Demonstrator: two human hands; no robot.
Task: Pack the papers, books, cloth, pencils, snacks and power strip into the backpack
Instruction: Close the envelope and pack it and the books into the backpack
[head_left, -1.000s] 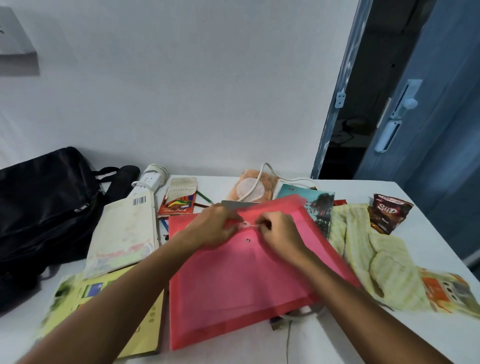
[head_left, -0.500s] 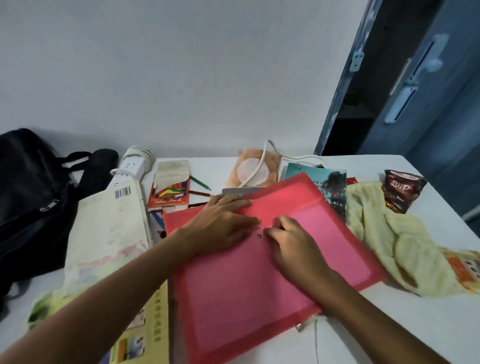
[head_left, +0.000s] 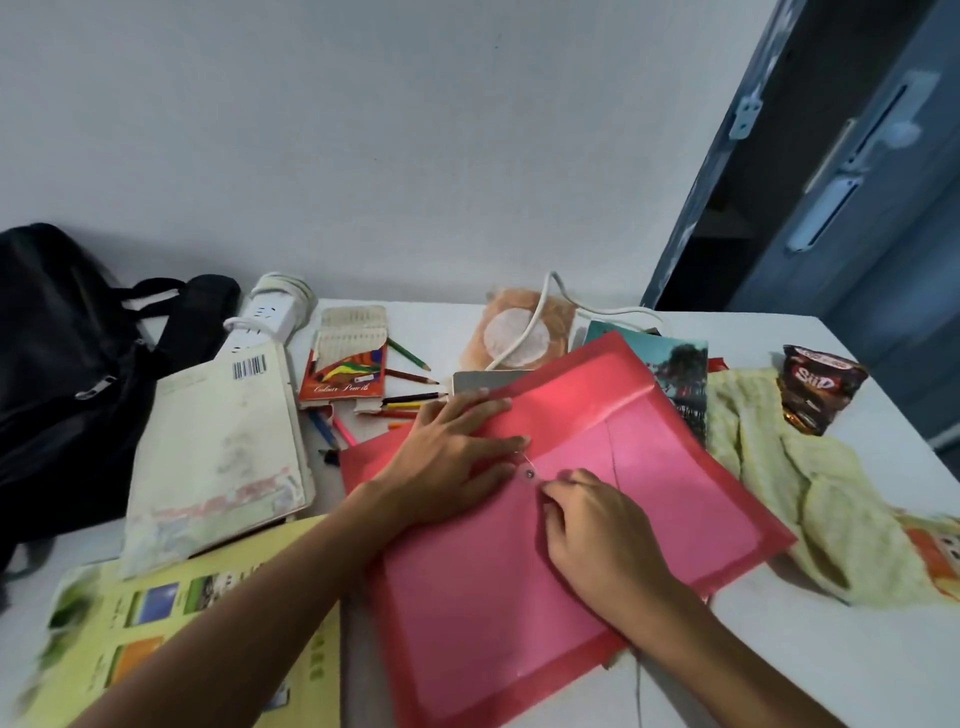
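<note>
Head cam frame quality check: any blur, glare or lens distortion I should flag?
Head view: dim, flat indoor light; soft glare patch on the red folder flap. Motion smear at the lower left over the yellow booklet and at the right edge over the cloth. Wide-angle bend in the door frame. Both hands, left hand and right hand, look fairly sharp.

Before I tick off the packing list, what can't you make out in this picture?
- Folder contents: head view, its red plastic hides them.
- Right hand: fingertips curl by the clasp; whether they pinch the string is too small to tell.
- Backpack: cut off by the left edge; open or zipped unclear.
- Power strip: the pale book covers its near end.
</note>
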